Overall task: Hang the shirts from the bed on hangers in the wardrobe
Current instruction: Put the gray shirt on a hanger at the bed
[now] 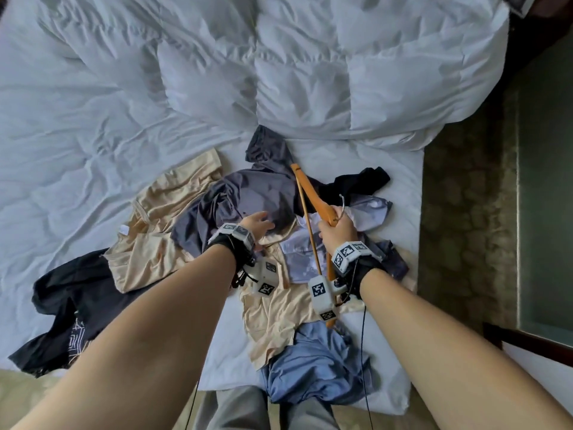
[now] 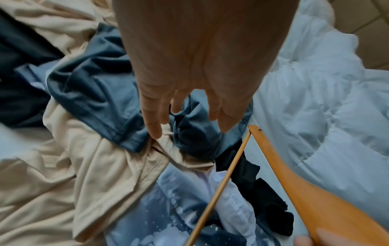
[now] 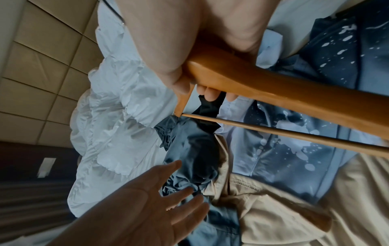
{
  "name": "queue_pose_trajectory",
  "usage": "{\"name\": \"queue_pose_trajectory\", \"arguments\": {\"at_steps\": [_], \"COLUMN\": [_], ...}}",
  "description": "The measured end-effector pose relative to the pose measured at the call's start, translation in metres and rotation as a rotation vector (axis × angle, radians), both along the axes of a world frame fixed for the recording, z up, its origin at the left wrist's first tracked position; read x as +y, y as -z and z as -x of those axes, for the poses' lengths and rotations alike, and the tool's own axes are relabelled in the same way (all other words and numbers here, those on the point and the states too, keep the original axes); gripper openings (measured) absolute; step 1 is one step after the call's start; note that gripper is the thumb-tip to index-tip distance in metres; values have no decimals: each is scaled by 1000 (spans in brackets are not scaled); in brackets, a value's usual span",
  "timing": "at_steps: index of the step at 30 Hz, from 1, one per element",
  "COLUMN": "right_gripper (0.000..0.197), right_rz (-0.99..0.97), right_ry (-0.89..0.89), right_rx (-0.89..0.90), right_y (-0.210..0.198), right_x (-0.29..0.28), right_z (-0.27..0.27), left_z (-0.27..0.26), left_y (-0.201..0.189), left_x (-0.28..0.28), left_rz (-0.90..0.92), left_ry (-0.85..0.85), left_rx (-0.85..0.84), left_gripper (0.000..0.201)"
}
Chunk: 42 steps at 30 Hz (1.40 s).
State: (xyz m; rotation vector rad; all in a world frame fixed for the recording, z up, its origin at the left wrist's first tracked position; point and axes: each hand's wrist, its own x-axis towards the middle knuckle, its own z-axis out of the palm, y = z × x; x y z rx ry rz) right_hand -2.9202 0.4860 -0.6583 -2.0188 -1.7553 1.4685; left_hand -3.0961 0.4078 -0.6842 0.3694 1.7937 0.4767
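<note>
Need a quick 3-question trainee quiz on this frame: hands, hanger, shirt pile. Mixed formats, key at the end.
1. True or false: the right hand grips the wooden hanger.
2. Multiple choice: the open left hand reaches over which garment? A) slate-grey shirt B) black shirt at the bed's left edge C) light blue shirt nearest the person
3. Fill in: the shirts lie on the ___.

Key: 1 true; 2 A; 3 bed
</note>
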Motion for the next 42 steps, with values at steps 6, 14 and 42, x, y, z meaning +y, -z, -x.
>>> {"name": "queue_pose_trajectory", "arguments": {"at_steps": [6, 14, 42], "right_gripper": [29, 34, 51], "right_rz": [30, 62, 1], "right_ry": [-13, -28, -296], "right_rx": [-33, 52, 164], "right_y": [17, 34, 10], "right_x": [20, 23, 4], "right_z": [8, 33, 77], "left_z": [0, 32, 58], "left_y": [22, 44, -50], "left_x": [14, 16, 11], "left_rz": [92, -24, -23], "left_ry": [-180, -544, -566], "left_rx": [-63, -25, -193], "left_gripper": [2, 25, 20]}}
